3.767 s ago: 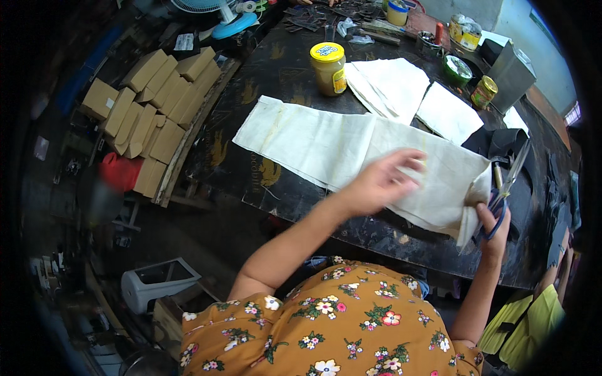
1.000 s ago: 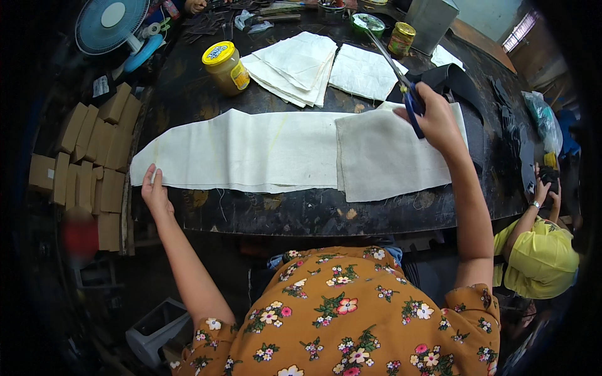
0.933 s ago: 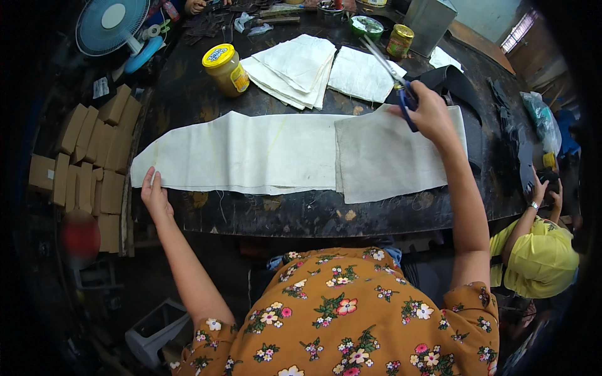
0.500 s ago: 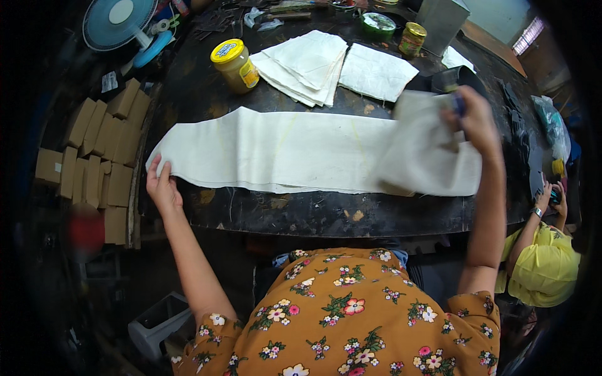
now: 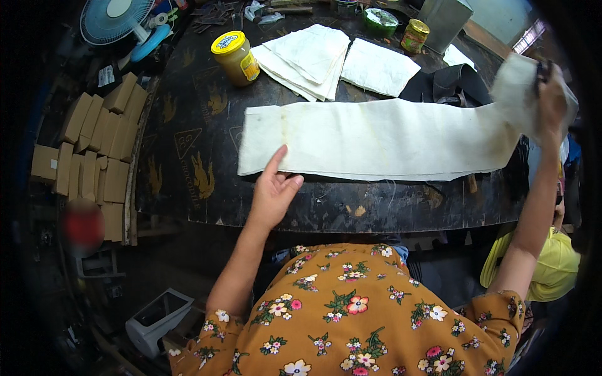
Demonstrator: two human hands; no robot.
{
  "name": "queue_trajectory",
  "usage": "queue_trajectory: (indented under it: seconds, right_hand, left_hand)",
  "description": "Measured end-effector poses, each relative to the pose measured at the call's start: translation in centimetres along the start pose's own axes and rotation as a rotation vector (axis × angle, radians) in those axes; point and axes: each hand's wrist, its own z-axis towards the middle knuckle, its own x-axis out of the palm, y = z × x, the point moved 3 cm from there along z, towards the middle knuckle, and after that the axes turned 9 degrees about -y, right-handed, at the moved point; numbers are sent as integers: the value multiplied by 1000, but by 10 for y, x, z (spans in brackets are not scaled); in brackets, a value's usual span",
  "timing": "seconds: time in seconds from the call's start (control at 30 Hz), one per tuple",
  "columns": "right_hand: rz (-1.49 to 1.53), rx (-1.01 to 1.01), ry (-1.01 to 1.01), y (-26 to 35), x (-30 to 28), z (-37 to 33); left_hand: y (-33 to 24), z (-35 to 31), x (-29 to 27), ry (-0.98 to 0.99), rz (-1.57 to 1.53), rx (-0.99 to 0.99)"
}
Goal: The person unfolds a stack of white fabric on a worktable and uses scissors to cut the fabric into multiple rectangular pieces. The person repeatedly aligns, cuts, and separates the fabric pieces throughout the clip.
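Observation:
A long strip of white cloth (image 5: 376,138), layered along its lower edge, lies across the dark table. My left hand (image 5: 274,195) rests at the lower edge near the strip's left end, index finger stretched onto the cloth and thumb apart. At the far right, my right hand (image 5: 552,106) is closed and raised with the strip's lifted, bunched end. A dark object also shows in that hand, too blurred to name. Behind the strip are a stack of white cloth pieces (image 5: 307,56) and another white cloth piece (image 5: 379,67).
A yellow-lidded jar (image 5: 236,59) stands beyond the strip, left of the stack. Black material (image 5: 458,84) lies behind its right part. Farther back are a green tub (image 5: 380,22) and a small jar (image 5: 414,36). Cardboard boxes (image 5: 94,138) and a fan (image 5: 117,17) are left; a person in yellow (image 5: 558,263) is right.
The white strip has shifted right across the table. My right hand has moved right and up with its end. My left hand has moved right, from the strip's old left end.

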Motion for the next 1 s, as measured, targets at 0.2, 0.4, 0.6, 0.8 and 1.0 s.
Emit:
queue_trajectory:
  seconds: [0.2,0.4,0.6,0.8,1.0]
  right_hand:
    - [438,90,731,223,12,-59]
    - [616,195,744,296,-5,-110]
    - [1029,877,777,278,-1,-122]
    - [1046,722,971,281,-59,-112]
    - [1442,1131,1458,313,-142,-147]
  left_hand:
    - [-7,-8,-27,-154,-120,183]
    - [-5,-16,-28,-263,-309,75]
    - [7,-30,23,-141,-364,-40]
    - [7,-23,63,77,-352,-111]
    - [25,-20,123,288,-426,-232]
